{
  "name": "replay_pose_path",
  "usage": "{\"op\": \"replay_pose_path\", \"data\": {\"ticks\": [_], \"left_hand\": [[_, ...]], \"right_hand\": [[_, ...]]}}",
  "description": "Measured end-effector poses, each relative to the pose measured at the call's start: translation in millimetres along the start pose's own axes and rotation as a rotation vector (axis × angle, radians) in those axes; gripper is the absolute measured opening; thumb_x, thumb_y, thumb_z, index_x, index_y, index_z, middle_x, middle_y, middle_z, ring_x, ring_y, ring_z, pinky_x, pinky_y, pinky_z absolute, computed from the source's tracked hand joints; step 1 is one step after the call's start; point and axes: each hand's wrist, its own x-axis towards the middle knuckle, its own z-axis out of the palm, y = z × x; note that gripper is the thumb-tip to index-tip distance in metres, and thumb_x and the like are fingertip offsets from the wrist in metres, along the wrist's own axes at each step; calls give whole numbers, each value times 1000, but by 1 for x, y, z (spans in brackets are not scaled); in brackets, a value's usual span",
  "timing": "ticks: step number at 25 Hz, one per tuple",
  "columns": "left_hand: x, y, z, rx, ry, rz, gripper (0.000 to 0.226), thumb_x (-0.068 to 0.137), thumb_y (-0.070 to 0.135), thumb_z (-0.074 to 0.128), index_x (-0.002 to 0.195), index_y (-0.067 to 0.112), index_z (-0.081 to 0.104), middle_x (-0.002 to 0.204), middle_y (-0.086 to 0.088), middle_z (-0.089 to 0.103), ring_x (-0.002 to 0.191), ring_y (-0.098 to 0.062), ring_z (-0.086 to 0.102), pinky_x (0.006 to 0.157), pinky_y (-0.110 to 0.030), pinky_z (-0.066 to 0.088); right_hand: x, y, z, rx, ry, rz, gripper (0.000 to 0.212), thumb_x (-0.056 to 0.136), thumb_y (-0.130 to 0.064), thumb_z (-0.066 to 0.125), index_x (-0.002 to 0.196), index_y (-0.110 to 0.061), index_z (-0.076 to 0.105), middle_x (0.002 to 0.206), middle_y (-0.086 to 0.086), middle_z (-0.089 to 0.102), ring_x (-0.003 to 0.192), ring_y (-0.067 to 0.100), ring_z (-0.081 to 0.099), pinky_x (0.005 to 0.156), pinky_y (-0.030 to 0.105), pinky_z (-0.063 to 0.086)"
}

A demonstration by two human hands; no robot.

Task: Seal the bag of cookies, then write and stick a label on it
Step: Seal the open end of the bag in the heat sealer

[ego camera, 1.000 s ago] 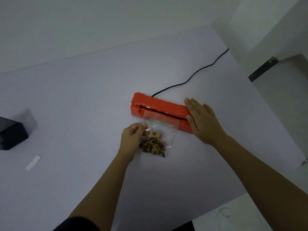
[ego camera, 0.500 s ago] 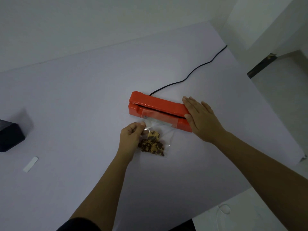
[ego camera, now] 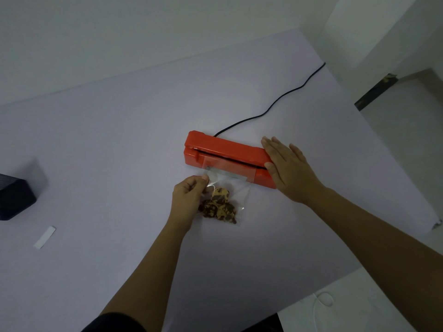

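A clear plastic bag of cookies [ego camera: 236,188] lies on the white table [ego camera: 119,152], its open top tucked into the slot of a red heat sealer [ego camera: 225,149]. Several brown and tan cookies [ego camera: 219,207] sit bunched at the bag's near end. My left hand [ego camera: 188,197] pinches the bag's left edge between thumb and fingers. Flat on the sealer's right end, my right hand [ego camera: 290,170] presses with straight fingers. A small white label strip [ego camera: 44,237] lies on the table far to the left.
A black box [ego camera: 14,200] stands at the table's left edge. The sealer's black cord [ego camera: 275,104] runs back and right off the table. The table's near right edge drops to a pale floor with a white cable [ego camera: 321,301].
Both hands, the bag and the sealer keep the same pose. Only the view shifts slightly.
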Motion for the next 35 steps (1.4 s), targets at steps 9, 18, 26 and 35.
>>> {"op": "replay_pose_path", "data": {"ticks": [9,18,26,35], "left_hand": [[1,-2,-1,9,2,0,25,92,25,56,75,11,68,66,1,66,61,-4,64,51,-16,48],[2,-2,0,19,5,12,27,92,24,56,70,14,67,63,2,65,60,-8,61,50,-18,46],[1,1,-2,18,-8,9,28,92,25,56,70,10,66,62,1,64,56,-5,60,46,-13,44],[1,7,-3,-7,-14,-72,22,91,25,58,75,12,68,70,-2,69,65,-15,64,47,-18,45]], "right_hand": [[0,-1,0,12,9,-4,58,94,-39,15,144,-11,23,151,6,30,140,19,21,111,36,8],[1,0,-1,25,6,-16,59,94,-40,14,144,-11,22,151,7,29,140,19,20,112,37,9],[2,-2,-36,-13,-15,-85,62,92,-49,19,146,-19,15,145,7,36,136,23,27,112,44,9],[70,-88,-128,596,336,-121,85,65,-55,73,131,-19,34,90,-17,59,98,5,57,103,52,34]]}}
